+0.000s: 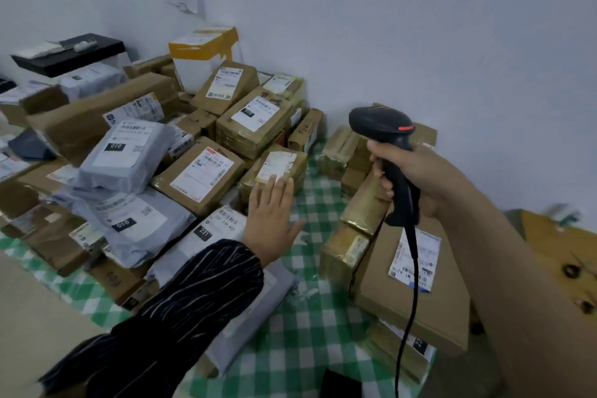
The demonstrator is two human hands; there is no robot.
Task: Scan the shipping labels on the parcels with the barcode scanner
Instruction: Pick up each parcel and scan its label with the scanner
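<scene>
Right hand [420,178] grips barcode scanner [384,129], raised over the bench [310,333]. Left hand [271,216] flat, fingers straight, reaching a small taped parcel [277,168]. Big labelled pile [145,155] left, few boxes [403,284] right, possibly done. Most scanning likely remains.

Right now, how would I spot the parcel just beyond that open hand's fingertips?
Find the green checked cloth, then the open left hand above it. At its fingertips sits a small brown box wrapped in glossy tape. Unlike the bigger carton to its left, whose label lies flat, this one's white label is wrinkled.
</scene>
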